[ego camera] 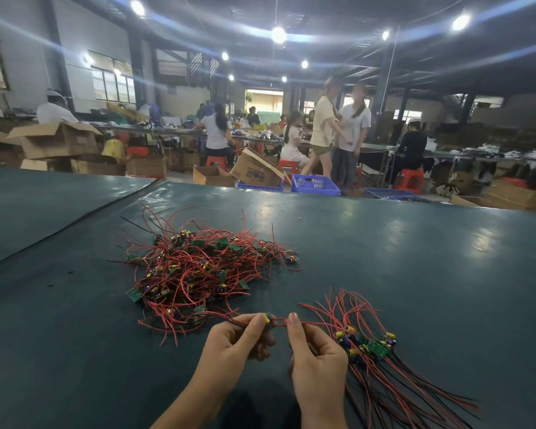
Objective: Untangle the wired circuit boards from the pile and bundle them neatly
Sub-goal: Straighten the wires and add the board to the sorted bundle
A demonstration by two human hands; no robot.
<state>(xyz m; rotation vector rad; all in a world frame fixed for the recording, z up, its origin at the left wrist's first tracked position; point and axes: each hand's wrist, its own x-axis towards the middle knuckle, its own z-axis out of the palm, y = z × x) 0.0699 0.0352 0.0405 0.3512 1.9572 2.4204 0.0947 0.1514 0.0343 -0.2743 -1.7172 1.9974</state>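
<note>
The only writing is blue lettering on a tipped cardboard box [256, 173] beyond the table's far edge at 12 o'clock; it is upside down and too blurred to read with certainty. Low in the view, the left hand [239, 342] pinches a small circuit board [268, 318] carrying a yellow component. The right hand [313, 357] pinches that board's red wire [280, 320] just beside it, so the lead runs from 9 to 3 o'clock between the fingertips. At 11 o'clock from the hands lies the pile [198, 274], a tangle of red and black leads and green boards pointing every way. At 3 o'clock of the right hand lies the sorted bundle [365, 345], its boards clustered together and its wires running from 11 to 5 o'clock on the dark green table [415, 258].
</note>
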